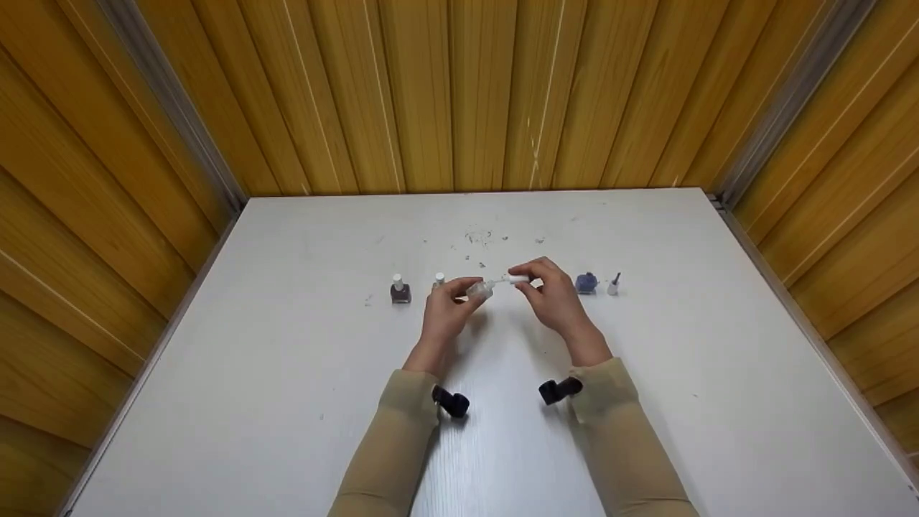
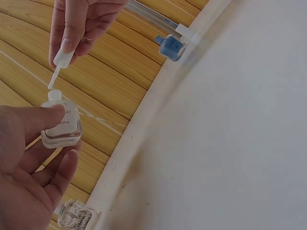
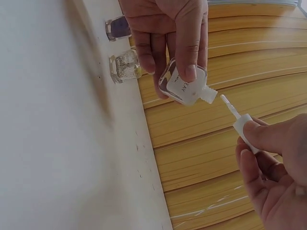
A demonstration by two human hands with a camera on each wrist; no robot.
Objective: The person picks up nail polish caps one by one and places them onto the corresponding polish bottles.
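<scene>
My left hand [image 1: 446,310] pinches a small nail polish bottle [image 2: 62,125] of clear glass with whitish polish, tilted toward the right hand, its threaded neck uncapped. Thumb and fingers of my right hand [image 1: 556,298] grip the white brush cap [image 3: 246,132]. The brush tip points at the bottle's mouth, just outside it in the right wrist view. Behind the left hand stands a glittery clear polish bottle [image 3: 125,66] with a white cap [image 1: 440,278]. An uncapped blue polish bottle [image 1: 586,283] stands beyond the right hand, its white brush cap [image 1: 613,288] upright beside it.
A dark polish bottle [image 1: 400,293] with a white cap stands left of the hands. Small dark flecks [image 1: 479,237] lie scattered toward the back of the white table [image 1: 323,431]. Yellow wood-look panels [image 1: 481,93] rise behind and at both sides.
</scene>
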